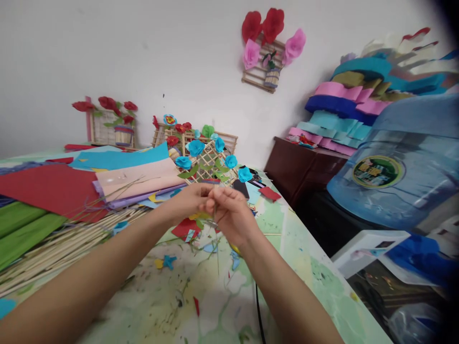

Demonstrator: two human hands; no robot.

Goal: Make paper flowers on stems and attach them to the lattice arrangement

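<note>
Looks like a small craft workroom, home or shop unclear: surface littered with paper scraps, colored sheets and thin sticks, paper flowers on stick frames by a white wall, bright material piled on a cabinet, big water jug nearby.

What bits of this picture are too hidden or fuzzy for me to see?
In the head view:
Anything between the left hand and right hand: covered by fingers.
Bottom of the blue-flowered lattice: behind the hands.
Writing on the bottle label: small, blurred.
Green sheets: cut off by the left edge.
</note>
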